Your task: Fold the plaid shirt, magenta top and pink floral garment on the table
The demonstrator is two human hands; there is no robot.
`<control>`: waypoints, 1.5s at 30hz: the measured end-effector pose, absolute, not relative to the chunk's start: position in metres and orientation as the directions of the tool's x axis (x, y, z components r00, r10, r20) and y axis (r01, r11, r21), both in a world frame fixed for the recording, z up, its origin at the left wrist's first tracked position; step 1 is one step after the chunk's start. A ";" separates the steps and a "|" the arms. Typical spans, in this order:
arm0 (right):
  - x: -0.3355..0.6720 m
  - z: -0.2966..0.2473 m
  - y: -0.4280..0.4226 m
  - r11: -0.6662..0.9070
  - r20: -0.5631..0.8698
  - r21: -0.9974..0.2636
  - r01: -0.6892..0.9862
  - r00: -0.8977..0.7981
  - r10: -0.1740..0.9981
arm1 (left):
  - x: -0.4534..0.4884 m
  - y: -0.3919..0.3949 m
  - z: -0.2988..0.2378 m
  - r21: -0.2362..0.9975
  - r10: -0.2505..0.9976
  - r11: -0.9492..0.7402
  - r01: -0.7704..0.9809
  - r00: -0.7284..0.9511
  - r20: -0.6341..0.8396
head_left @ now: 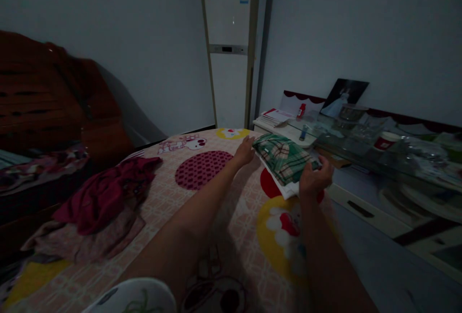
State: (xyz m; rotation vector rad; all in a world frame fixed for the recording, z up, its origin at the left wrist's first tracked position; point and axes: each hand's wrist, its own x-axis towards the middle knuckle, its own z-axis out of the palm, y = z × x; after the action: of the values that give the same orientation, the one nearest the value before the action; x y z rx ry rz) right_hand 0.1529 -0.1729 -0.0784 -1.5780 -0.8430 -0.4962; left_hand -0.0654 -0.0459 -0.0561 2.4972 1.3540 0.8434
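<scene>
A folded green plaid cloth (283, 157) lies on top of folded white cloth (286, 189) near the far right edge of a bed covered by a pink cartoon-print sheet (216, 197). My left hand (245, 151) rests at the cloth's far left corner, fingers bent against it. My right hand (314, 176) grips the near right edge of the plaid cloth, fingers curled over it. Both arms reach forward across the sheet.
A pile of dark red and pinkish clothes (104, 202) lies on the bed's left side. A low glass-topped table (361, 154) with a red bottle, cup, glassware, papers and a leaning photo stands right. A tall white air conditioner (229, 43) stands in the corner.
</scene>
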 end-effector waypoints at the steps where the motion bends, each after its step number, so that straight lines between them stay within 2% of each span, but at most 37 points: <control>1: 0.150 -0.076 -0.174 -0.013 0.759 -0.622 0.783 0.607 0.237 | -0.083 -0.056 -0.058 0.395 0.840 -0.532 0.749 0.407 0.360; 4: 0.130 -0.069 -0.176 0.071 0.829 -0.516 0.853 0.478 0.290 | -0.138 -0.088 -0.059 0.364 0.877 -0.466 0.807 0.368 0.308; 7: 0.091 -0.075 -0.174 0.271 0.840 -0.425 0.863 0.265 0.473 | -0.187 -0.119 -0.059 0.336 0.898 -0.412 0.847 0.315 0.306; 10: 0.045 -0.101 -0.174 0.480 0.723 -0.328 0.814 -0.111 0.682 | -0.230 -0.145 -0.061 0.312 0.937 -0.264 0.913 0.166 0.307; 12: 0.023 -0.124 -0.175 0.548 0.606 -0.285 0.787 -0.295 0.739 | -0.253 -0.159 -0.063 0.301 0.948 -0.160 0.940 0.062 0.312; 14: 0.011 -0.143 -0.176 0.585 0.519 -0.237 0.776 -0.408 0.751 | -0.272 -0.169 -0.066 0.289 0.946 -0.073 0.954 -0.025 0.324; 17: 0.009 -0.154 -0.171 0.573 0.479 -0.195 0.796 -0.433 0.764 | -0.292 -0.179 -0.069 0.266 0.933 0.017 0.964 -0.111 0.343; 20: 0.015 -0.149 -0.161 0.581 0.457 -0.208 0.787 -0.447 0.769 | -0.306 -0.183 -0.066 0.248 0.919 0.087 0.965 -0.174 0.354; 25: 0.018 -0.135 -0.148 0.547 0.382 -0.355 0.758 -0.416 0.825 | -0.339 -0.189 -0.048 0.261 0.828 0.271 0.926 -0.363 0.427; 28: 0.014 -0.135 -0.149 0.483 0.414 -0.448 0.752 -0.305 0.858 | -0.362 -0.195 -0.042 0.289 0.809 0.393 0.873 -0.478 0.341; 31: 0.012 -0.139 -0.154 0.476 0.466 -0.477 0.739 -0.247 0.850 | -0.376 -0.198 -0.042 0.335 0.814 0.432 0.838 -0.522 0.256; 36: 0.014 -0.139 -0.156 0.496 0.474 -0.523 0.693 -0.247 0.845 | -0.375 -0.193 -0.038 0.391 0.825 0.404 0.827 -0.514 0.233; 38: 0.014 -0.136 -0.156 0.484 0.468 -0.554 0.678 -0.227 0.854 | -0.364 -0.188 -0.033 0.456 0.822 0.354 0.817 -0.504 0.265; 42: 0.006 -0.129 -0.157 0.428 0.437 -0.684 0.590 -0.138 0.889 | -0.313 -0.179 -0.026 0.610 0.857 0.073 0.789 -0.362 0.366; 45: -0.007 -0.123 -0.163 0.355 0.342 -0.843 0.404 -0.107 0.934 | -0.256 -0.181 -0.031 0.676 0.874 -0.176 0.716 -0.202 0.442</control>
State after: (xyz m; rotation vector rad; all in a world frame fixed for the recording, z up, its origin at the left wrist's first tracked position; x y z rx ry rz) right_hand -0.0071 -0.1627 -0.1227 -1.2035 -1.6886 0.7156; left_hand -0.2561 -0.1812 -0.0308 1.8603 1.8907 1.3209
